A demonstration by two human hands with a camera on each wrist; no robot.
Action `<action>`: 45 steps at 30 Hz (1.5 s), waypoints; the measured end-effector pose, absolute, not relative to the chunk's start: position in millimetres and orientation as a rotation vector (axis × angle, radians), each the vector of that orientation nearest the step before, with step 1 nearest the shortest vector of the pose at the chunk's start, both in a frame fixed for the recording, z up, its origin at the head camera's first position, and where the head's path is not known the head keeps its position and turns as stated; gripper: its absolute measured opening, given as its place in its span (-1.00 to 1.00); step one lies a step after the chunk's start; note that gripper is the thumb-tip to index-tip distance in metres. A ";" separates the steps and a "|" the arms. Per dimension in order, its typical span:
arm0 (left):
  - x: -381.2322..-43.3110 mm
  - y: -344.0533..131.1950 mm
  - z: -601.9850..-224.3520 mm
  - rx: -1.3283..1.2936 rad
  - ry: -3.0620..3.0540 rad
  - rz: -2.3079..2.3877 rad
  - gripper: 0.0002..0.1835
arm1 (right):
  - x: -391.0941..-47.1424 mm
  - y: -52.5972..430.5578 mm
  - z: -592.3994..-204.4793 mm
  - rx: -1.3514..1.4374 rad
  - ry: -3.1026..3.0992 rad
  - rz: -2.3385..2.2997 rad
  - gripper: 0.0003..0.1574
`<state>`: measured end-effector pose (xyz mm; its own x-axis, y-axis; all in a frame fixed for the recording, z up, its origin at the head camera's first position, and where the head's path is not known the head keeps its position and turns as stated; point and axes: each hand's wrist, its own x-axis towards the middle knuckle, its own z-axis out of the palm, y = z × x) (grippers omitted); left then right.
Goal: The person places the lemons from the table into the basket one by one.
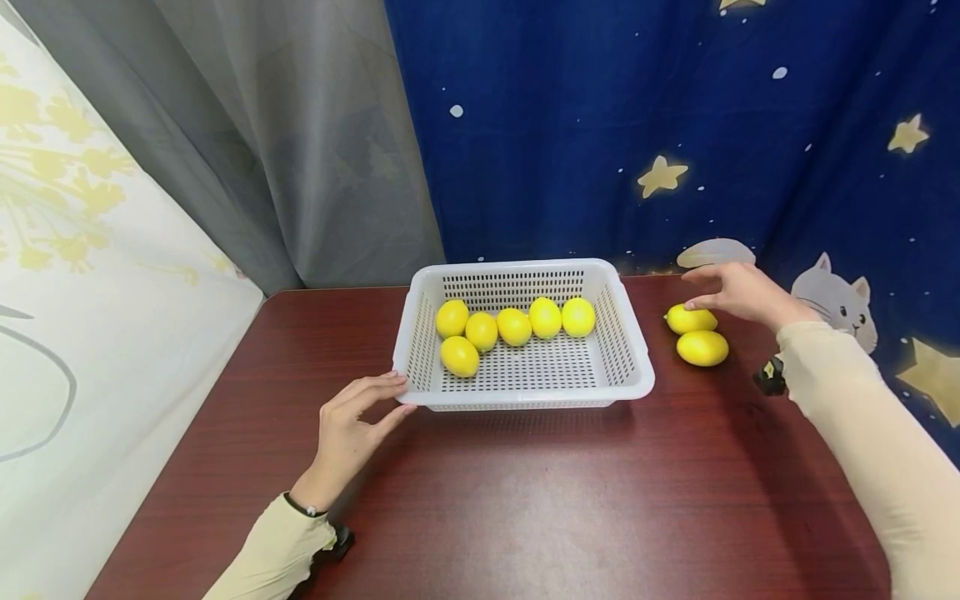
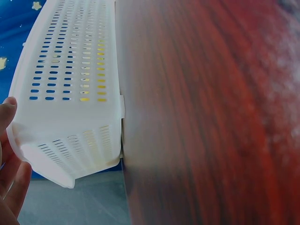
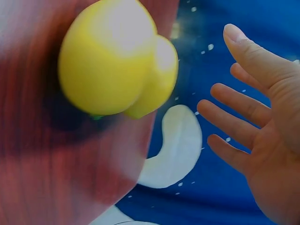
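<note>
A white perforated plastic basket (image 1: pixel 517 398) sits on the table with several yellow lemons (image 1: pixel 513 327) inside, mostly along its back and left. At the basket's front left corner, my left hand (image 1: pixel 352 421) pinches the rim between thumb and fingers; the left wrist view shows the fingertips (image 2: pixel 21 176) around that corner. To the right of the basket, two lemons (image 1: pixel 702 348) lie close together on the tabletop. My right hand (image 1: pixel 738 292) hovers just over the farther one, fingers spread and holding nothing, as the right wrist view shows with its open palm (image 3: pixel 276 140) beside the lemons.
The dark red wooden table (image 1: pixel 525 500) ends at a grey curtain (image 1: pixel 337 167) and a blue star-patterned curtain (image 1: pixel 562 150) just behind the basket. A white patterned cloth (image 1: pixel 112 333) hangs along the left edge.
</note>
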<state>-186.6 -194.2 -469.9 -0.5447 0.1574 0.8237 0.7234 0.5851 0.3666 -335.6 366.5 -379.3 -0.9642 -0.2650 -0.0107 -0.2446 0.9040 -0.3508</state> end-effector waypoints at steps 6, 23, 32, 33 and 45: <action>-186.3 -193.9 -469.5 -0.698 -2.034 -0.921 -0.53 | -337.0 377.6 -397.8 -0.341 2.995 -0.550 -0.23; -186.8 -193.1 -470.0 -0.701 -2.051 -0.917 -0.50 | -339.9 391.4 -425.4 -0.303 2.971 -0.611 -0.15; -186.6 -193.2 -470.1 -0.697 -2.049 -0.914 -0.50 | -341.5 392.8 -430.0 -0.253 2.949 -0.627 -0.08; -186.6 -193.3 -470.0 -0.698 -2.051 -0.914 -0.50 | -341.3 392.6 -429.9 -0.254 2.948 -0.627 -0.08; -187.1 -194.8 -470.3 -0.708 -2.052 -0.912 -0.50 | -339.2 390.4 -431.1 -0.287 2.932 -0.657 -0.15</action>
